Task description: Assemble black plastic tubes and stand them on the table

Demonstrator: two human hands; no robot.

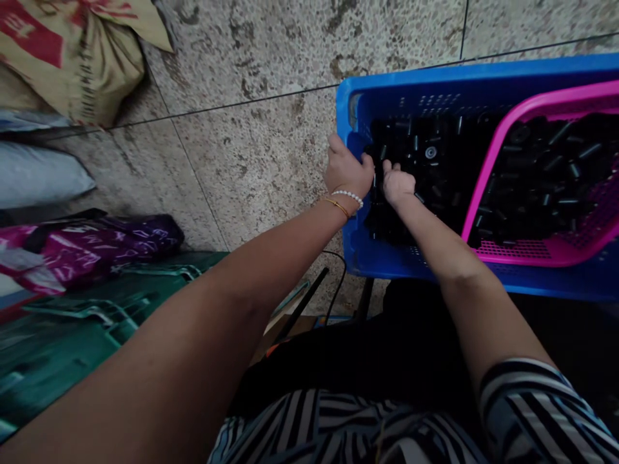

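Many small black cylindrical parts (440, 187) lie in a large blue crate (387, 84) on the right. My left hand (348, 169), with a bead bracelet and a gold band at the wrist, is at the crate's left wall, its thumb and fingers apart and nothing visible in them. Just right of it, my right hand (398, 183) reaches down over the black parts with its fingers curled. Whether it holds a part is hidden. A pink basket (491, 161) with more black parts sits inside the crate's right side.
Tan printed sacks (97, 71) lie at the upper left, above a grey bag (43, 174) and a purple bag (111, 251). Green crates (87, 328) stand at the lower left. A thin black cable (344, 277) hangs below the blue crate's left corner.
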